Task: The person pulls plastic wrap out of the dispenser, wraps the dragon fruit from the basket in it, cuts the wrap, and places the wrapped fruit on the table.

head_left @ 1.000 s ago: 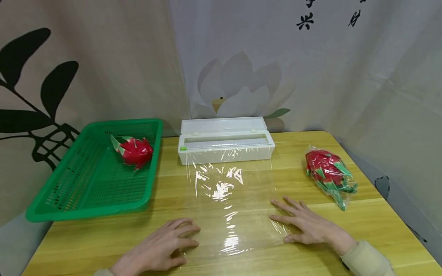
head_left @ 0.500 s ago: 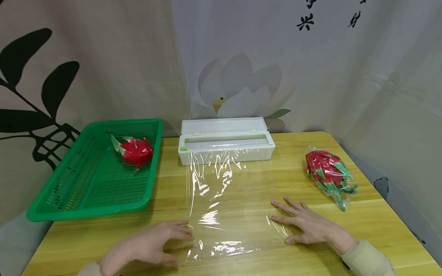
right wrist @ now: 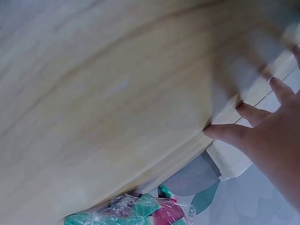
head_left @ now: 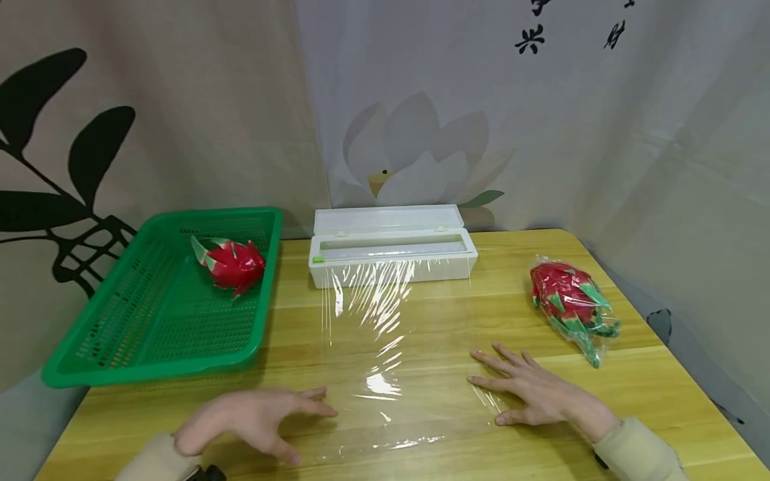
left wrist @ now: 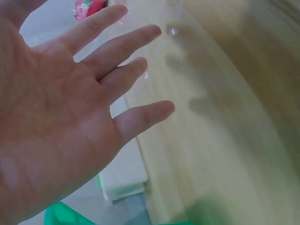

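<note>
Cling film stretches toward you from the white dispenser box. Front-right of the box, your right hand touches its edge, fingers spread; front-left, your left hand hovers, fingers apart.

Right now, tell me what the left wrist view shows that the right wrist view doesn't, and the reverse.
Only the left wrist view shows the left hand, palm toward the camera, and part of the green basket. Only the right wrist view shows the right hand. Both show the wooden table, the white box and the wrapped fruit, though the left wrist view catches just a bit of that fruit at its top edge.
</note>
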